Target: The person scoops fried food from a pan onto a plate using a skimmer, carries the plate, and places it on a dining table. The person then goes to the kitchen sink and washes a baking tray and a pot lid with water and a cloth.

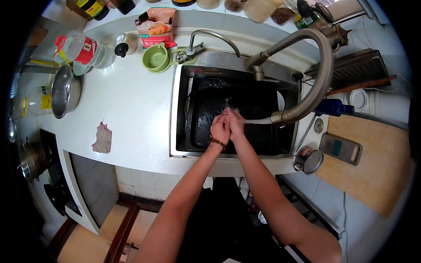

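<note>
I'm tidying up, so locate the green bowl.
In the head view, the green bowl sits by the upper-left corner of the sink, below the food packet, left of the small tap.

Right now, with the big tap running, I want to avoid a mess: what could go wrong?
Water from the big tap could bounce off the left hand and right hand, splashing past the sink onto the counter. The bracelet sits just below the left hand and may get soaked. The small metal pot stands near the counter's front edge, so a bump might knock it off.
</note>
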Action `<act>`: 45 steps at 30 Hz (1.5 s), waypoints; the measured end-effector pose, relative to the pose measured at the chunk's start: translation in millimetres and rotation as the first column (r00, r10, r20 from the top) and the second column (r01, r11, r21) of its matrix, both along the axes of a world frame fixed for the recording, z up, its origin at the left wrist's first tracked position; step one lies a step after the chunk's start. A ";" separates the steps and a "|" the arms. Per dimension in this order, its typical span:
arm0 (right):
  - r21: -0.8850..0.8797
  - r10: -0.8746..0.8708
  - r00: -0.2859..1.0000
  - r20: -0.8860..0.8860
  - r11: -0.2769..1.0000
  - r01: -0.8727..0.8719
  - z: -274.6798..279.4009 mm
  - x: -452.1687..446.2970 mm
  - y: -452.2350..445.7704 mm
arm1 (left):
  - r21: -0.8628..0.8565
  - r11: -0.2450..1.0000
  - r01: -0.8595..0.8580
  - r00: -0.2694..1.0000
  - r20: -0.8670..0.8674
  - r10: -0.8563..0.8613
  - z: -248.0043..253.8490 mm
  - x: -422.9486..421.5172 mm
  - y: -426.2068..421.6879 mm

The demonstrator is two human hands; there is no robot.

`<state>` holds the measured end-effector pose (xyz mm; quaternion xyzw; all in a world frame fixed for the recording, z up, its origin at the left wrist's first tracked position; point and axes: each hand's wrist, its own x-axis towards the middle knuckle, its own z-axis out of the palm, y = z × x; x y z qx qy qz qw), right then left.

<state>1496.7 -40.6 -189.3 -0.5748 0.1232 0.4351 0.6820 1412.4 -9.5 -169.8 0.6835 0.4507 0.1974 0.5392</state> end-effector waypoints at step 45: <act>-0.347 0.314 0.567 0.762 0.936 -0.053 -4.4 34.4 -1.2 | -0.793 0.546 -0.272 0.953 -0.145 0.264 -25.2 50.7 28.3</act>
